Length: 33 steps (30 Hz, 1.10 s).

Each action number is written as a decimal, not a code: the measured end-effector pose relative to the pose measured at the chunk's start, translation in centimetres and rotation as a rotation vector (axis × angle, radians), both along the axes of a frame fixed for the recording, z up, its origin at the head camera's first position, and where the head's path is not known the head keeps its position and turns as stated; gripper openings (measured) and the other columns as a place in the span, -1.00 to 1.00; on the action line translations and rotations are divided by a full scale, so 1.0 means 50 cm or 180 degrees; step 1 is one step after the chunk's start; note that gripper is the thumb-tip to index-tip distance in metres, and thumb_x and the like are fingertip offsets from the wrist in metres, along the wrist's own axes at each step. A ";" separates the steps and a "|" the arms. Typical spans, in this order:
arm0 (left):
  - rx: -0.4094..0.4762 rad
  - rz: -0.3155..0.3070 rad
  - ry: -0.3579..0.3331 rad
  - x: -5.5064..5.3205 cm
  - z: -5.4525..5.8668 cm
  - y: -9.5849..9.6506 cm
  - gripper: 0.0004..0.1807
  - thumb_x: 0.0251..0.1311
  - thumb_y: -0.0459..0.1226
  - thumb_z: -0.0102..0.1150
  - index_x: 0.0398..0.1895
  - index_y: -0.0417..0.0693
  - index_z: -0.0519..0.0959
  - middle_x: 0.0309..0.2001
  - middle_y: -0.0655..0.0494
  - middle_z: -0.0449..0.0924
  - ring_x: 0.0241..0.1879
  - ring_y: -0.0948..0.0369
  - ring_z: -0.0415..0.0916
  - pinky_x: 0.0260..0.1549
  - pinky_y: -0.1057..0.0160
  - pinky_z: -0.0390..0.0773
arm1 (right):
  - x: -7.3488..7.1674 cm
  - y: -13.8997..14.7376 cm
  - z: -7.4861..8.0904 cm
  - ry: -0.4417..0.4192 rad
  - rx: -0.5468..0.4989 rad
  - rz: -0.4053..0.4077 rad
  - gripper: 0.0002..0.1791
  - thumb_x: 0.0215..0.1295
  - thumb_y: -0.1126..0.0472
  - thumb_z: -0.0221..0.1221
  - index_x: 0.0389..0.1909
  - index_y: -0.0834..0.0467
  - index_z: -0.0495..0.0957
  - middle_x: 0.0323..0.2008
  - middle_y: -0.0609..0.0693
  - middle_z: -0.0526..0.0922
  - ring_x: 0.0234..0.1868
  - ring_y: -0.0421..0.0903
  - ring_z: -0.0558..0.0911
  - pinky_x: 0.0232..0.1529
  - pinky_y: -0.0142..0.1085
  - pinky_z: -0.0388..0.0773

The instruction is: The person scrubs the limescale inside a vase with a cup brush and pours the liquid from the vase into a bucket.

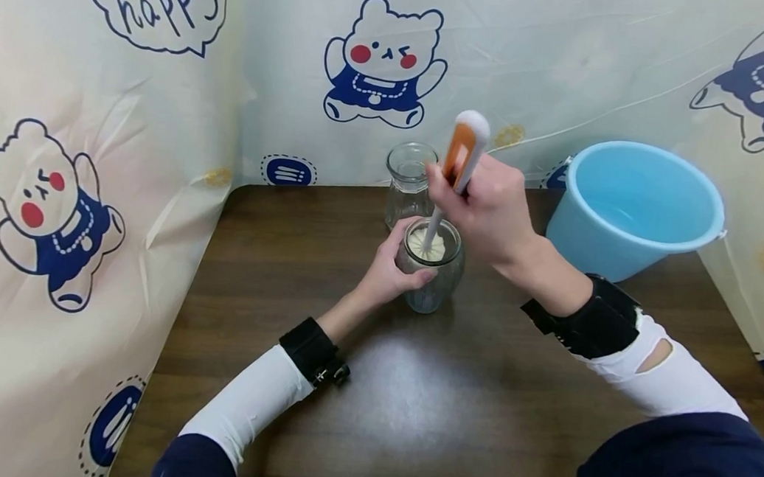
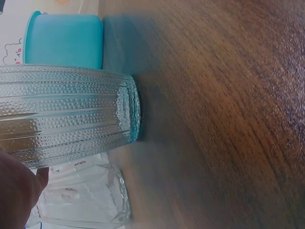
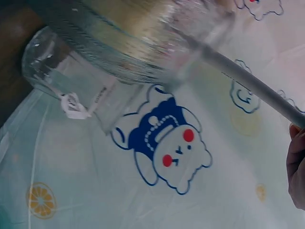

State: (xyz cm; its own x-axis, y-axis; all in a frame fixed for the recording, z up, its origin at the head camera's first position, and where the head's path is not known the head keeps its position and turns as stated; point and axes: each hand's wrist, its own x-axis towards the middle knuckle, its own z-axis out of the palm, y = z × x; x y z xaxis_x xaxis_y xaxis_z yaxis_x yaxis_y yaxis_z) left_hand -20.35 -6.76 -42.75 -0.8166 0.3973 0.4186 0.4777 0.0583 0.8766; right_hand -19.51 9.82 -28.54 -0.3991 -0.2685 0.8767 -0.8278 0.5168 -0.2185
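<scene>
Head view shows our right hand (image 1: 490,209) gripping the brush (image 1: 456,171) plunged steeply into the jar (image 1: 432,268) our left hand (image 1: 393,269) clasps.

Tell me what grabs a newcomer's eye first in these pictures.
At the table's middle, the right hand grips an orange-and-white brush whose head is pushed down into a ribbed glass jar, while the left hand holds the jar's side. A second, empty glass jar stands just behind it, and a light blue bucket sits to the right on the dark wooden table.
</scene>
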 end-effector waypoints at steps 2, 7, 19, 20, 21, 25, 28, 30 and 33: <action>0.0005 0.0019 0.0005 -0.002 0.001 0.000 -0.15 -0.11 -0.22 0.33 0.30 -0.36 0.25 0.12 -0.29 0.47 0.06 0.11 0.41 0.07 0.11 0.43 | 0.002 0.000 0.007 0.0021 -0.0176 0.0024 -0.73 0.20 0.30 0.18 -0.64 0.30 0.43 -0.74 0.09 0.42 -0.67 -0.07 0.38 -0.65 -0.27 0.30; -0.0038 0.0036 0.0018 -0.003 0.000 0.001 -0.15 -0.15 -0.30 0.32 0.30 -0.35 0.25 0.13 -0.28 0.47 0.05 0.12 0.41 0.07 0.13 0.43 | -0.002 0.002 -0.004 -0.0100 -0.0244 0.0060 -0.76 0.19 0.32 0.17 -0.62 0.30 0.42 -0.73 0.10 0.44 -0.65 -0.08 0.39 -0.64 -0.26 0.31; 0.0009 0.0021 -0.0008 -0.003 0.001 0.003 -0.15 -0.15 -0.32 0.32 0.31 -0.36 0.24 0.15 -0.29 0.46 0.05 0.15 0.42 0.05 0.19 0.43 | 0.000 0.010 0.009 -0.0147 -0.0500 -0.0042 -0.75 0.20 0.32 0.19 -0.65 0.30 0.49 -0.73 0.12 0.53 -0.67 -0.10 0.43 -0.65 -0.26 0.31; 0.0005 0.0010 -0.0010 -0.003 0.000 0.003 -0.15 -0.15 -0.33 0.32 0.31 -0.36 0.24 0.15 -0.29 0.45 0.05 0.14 0.41 0.05 0.20 0.44 | -0.001 0.009 0.001 -0.0239 -0.0480 -0.0030 -0.74 0.21 0.32 0.19 -0.65 0.30 0.49 -0.73 0.12 0.52 -0.67 -0.11 0.42 -0.64 -0.28 0.31; 0.0007 -0.0001 -0.0011 -0.004 -0.001 0.003 -0.15 -0.15 -0.33 0.33 0.31 -0.36 0.24 0.15 -0.29 0.45 0.05 0.14 0.41 0.04 0.21 0.44 | -0.002 0.009 -0.005 -0.0337 -0.0448 -0.0024 -0.73 0.22 0.32 0.19 -0.65 0.30 0.48 -0.72 0.11 0.52 -0.66 -0.13 0.42 -0.63 -0.30 0.32; 0.0042 -0.0035 -0.0025 -0.004 -0.003 0.006 -0.15 -0.15 -0.35 0.35 0.31 -0.35 0.24 0.15 -0.28 0.45 0.03 0.15 0.42 0.03 0.25 0.44 | -0.002 0.014 -0.006 -0.0450 -0.0392 0.0026 -0.74 0.24 0.31 0.18 -0.62 0.30 0.50 -0.71 0.10 0.53 -0.65 -0.17 0.43 -0.61 -0.36 0.34; 0.0080 -0.0022 -0.0021 -0.004 -0.004 0.007 -0.15 -0.16 -0.36 0.35 0.30 -0.36 0.24 0.14 -0.29 0.45 0.02 0.16 0.42 0.03 0.26 0.44 | -0.004 0.020 0.013 -0.0283 -0.0438 0.0033 -0.76 0.25 0.32 0.17 -0.59 0.32 0.55 -0.69 0.10 0.58 -0.63 -0.16 0.49 -0.60 -0.38 0.37; 0.0092 -0.0009 -0.0017 -0.003 -0.004 0.007 -0.14 -0.17 -0.37 0.36 0.30 -0.37 0.25 0.14 -0.30 0.45 0.02 0.14 0.42 0.04 0.26 0.43 | -0.005 0.020 0.019 -0.0263 -0.0463 0.0042 -0.77 0.25 0.33 0.16 -0.58 0.33 0.59 -0.68 0.10 0.60 -0.62 -0.16 0.51 -0.60 -0.38 0.39; 0.0080 0.0007 0.0005 -0.002 -0.005 0.006 -0.14 -0.18 -0.36 0.35 0.29 -0.38 0.24 0.14 -0.30 0.45 0.04 0.11 0.42 0.04 0.26 0.43 | -0.004 0.017 0.010 -0.0477 -0.0428 0.0071 -0.76 0.26 0.31 0.16 -0.58 0.32 0.59 -0.68 0.09 0.60 -0.62 -0.18 0.51 -0.58 -0.40 0.41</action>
